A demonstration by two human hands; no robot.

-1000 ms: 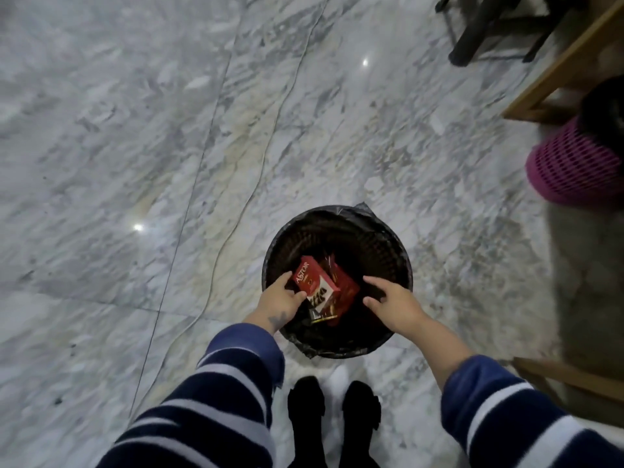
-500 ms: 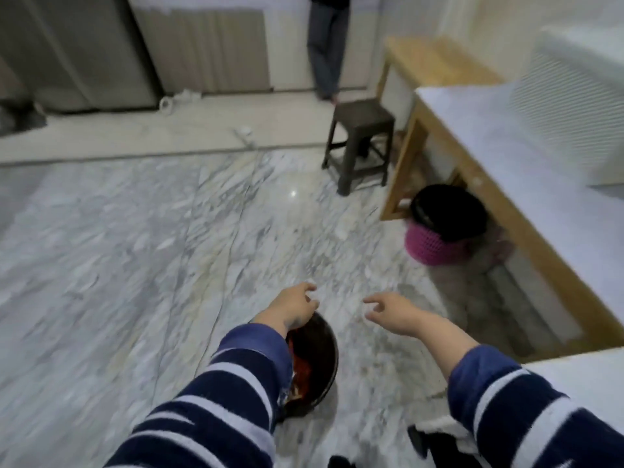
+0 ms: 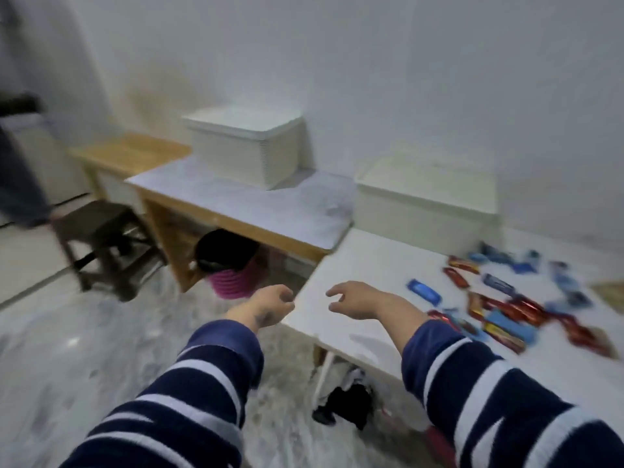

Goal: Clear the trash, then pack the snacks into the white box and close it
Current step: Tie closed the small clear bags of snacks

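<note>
White desk [image 3: 358, 288] against a pale wall, marble floor [image 3: 67, 349] to its left.
Snacks [image 3: 506, 305] lie scattered on the desk's right; the white box [image 3: 429, 201] stands lidded at its back. Left hand [image 3: 270, 304] and right hand [image 3: 354, 298] hang loosely curled, holding nothing. Pink bin [image 3: 233, 278] sits under the neighbouring desk [image 3: 256, 204].

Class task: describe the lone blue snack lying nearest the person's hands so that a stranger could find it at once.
Start at the white table on the right. Snacks lie scattered across its far right side. The blue snack lies alone at the left edge of that scatter, nearest the right hand, touching no other wrapper.
</note>
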